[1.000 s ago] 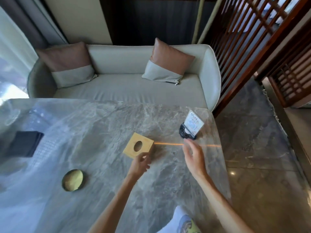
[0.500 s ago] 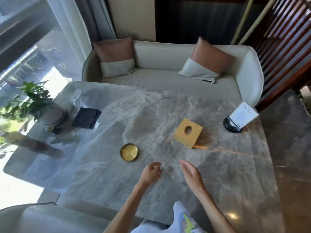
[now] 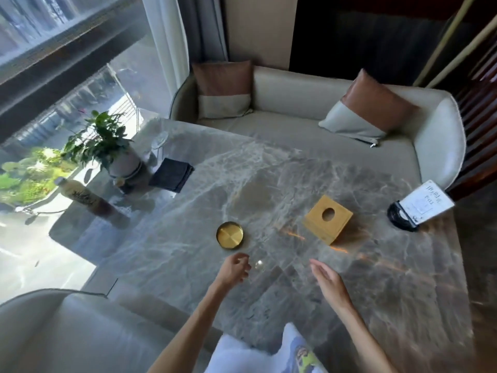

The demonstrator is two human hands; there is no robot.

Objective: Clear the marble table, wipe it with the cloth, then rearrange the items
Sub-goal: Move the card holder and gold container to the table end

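— Which hand is nearer the dish point(image 3: 229, 235)?

— The left hand point(image 3: 233, 269). The dish sits on the table point(image 3: 376, 305) just beyond its fingertips, a touch toward the window side; nothing lies between them. The right hand point(image 3: 326, 279) is well apart from the dish and nearer the box point(image 3: 327, 218), which stands beyond it and slightly to the right.

— And what are the hands doing?

— Both are empty. The left has its fingers loosely curled, holding nothing; the right is spread flat, palm inward, hovering over the marble.

— Does the dish have a long axis to mind?

— No, it is round and low, so any approach serves — a short reach straight ahead looks enough. The box is turned corner-on to the person, hole upward.

— The rest?

— Taking the dish as the mark: the cloth point(image 3: 172, 174) lies folded well beyond it to the left, just beside the plant point(image 3: 107, 149); the bottle point(image 3: 86, 199) lies farther left; the sign point(image 3: 419, 205) stands far right, past the box. The table is not yet cleared.
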